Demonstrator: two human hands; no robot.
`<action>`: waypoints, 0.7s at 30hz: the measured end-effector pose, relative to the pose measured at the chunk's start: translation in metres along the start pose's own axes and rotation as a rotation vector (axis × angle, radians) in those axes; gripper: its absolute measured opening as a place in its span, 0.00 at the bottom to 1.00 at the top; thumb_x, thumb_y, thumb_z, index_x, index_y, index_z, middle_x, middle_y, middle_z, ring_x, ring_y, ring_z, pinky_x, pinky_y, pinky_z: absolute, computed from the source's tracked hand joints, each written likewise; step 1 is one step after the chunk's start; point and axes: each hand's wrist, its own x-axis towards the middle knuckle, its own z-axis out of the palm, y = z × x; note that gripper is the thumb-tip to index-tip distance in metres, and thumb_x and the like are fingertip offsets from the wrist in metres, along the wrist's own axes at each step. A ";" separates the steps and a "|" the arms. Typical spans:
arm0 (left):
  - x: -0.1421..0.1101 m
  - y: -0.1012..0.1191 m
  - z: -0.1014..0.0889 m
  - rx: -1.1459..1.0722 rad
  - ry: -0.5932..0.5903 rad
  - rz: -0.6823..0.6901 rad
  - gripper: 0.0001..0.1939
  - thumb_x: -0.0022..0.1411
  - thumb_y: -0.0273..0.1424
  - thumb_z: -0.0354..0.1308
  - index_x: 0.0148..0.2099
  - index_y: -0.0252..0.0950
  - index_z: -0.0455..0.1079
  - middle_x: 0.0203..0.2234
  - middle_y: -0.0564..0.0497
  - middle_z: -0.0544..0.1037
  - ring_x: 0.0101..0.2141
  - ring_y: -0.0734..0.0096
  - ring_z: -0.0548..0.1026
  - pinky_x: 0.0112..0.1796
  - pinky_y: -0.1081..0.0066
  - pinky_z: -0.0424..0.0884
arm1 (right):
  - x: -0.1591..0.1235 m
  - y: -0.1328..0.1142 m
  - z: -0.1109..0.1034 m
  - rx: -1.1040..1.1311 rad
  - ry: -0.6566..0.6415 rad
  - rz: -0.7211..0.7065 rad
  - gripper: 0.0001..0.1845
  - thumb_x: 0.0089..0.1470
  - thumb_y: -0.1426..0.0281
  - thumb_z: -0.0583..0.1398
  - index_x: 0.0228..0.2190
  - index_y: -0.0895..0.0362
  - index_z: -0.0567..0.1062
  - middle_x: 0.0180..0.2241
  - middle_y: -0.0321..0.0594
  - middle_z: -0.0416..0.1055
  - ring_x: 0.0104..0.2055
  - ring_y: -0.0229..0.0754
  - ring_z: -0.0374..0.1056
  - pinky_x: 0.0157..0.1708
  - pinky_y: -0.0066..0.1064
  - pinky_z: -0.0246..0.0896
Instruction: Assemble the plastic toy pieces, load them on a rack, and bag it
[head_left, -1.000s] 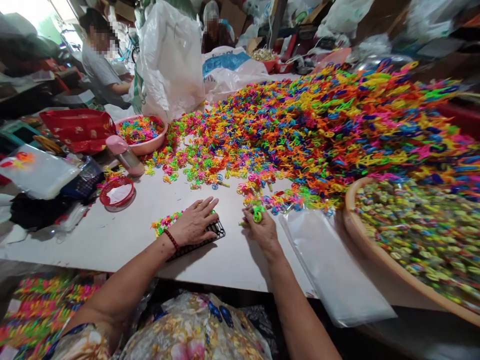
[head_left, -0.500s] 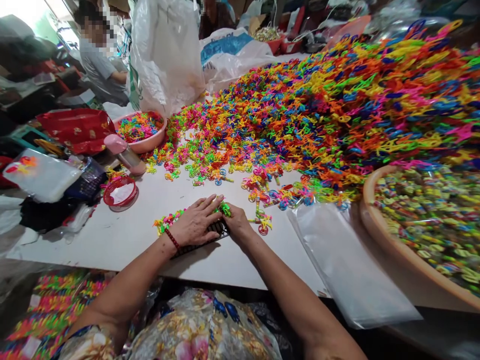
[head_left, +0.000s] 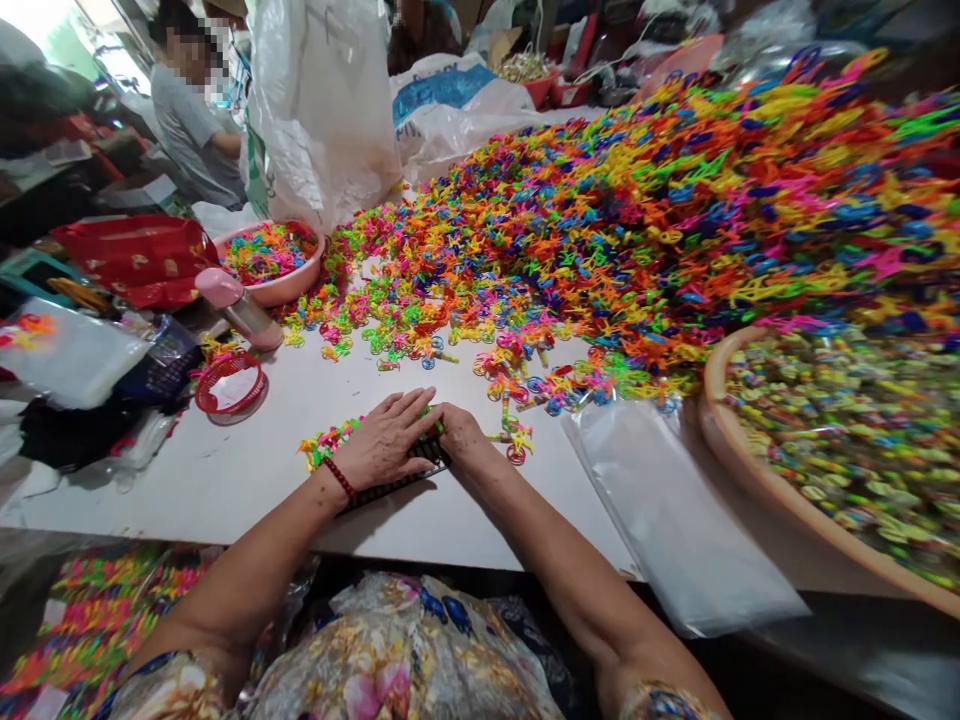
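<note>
My left hand, a red bead bracelet at its wrist, lies flat with fingers stretched across a black slotted tray. Small bright plastic pieces stick out of the tray's left part. At its right end, my right hand pinches a small green plastic piece, mostly hidden by the fingers. Both hands nearly touch there. Just to the right, a few loose plastic toys with round wheel-like parts lie on the white table.
A large heap of colourful plastic pieces covers the table's back and right. Clear plastic bags and a wide orange tub stand at right. Left are a red basket, a pink-topped flask and a pink basin. A person sits behind.
My right hand has carried the green piece left from the table to the tray's right end and now presses it close there. My left hand has stayed on the tray.
</note>
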 end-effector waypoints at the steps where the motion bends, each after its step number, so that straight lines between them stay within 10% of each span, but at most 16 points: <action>1: 0.000 0.000 0.000 0.022 -0.004 -0.010 0.42 0.62 0.48 0.58 0.70 0.39 0.46 0.70 0.41 0.46 0.68 0.55 0.47 0.64 0.56 0.48 | -0.005 -0.002 -0.002 -0.046 0.010 0.017 0.14 0.54 0.80 0.53 0.39 0.59 0.76 0.41 0.44 0.74 0.38 0.41 0.69 0.38 0.29 0.61; 10: 0.015 0.013 0.009 0.085 0.023 -0.137 0.44 0.59 0.51 0.59 0.69 0.34 0.50 0.70 0.38 0.45 0.68 0.52 0.46 0.65 0.55 0.46 | -0.090 0.001 -0.038 -0.800 0.108 0.327 0.19 0.66 0.59 0.51 0.33 0.56 0.75 0.34 0.43 0.70 0.31 0.40 0.67 0.26 0.30 0.48; 21: 0.035 0.014 -0.002 -0.093 0.121 -0.195 0.45 0.62 0.48 0.58 0.71 0.30 0.45 0.70 0.33 0.43 0.69 0.48 0.40 0.65 0.47 0.42 | -0.139 0.014 -0.042 -0.483 0.378 0.329 0.13 0.61 0.67 0.53 0.45 0.60 0.71 0.35 0.49 0.74 0.35 0.47 0.71 0.33 0.34 0.62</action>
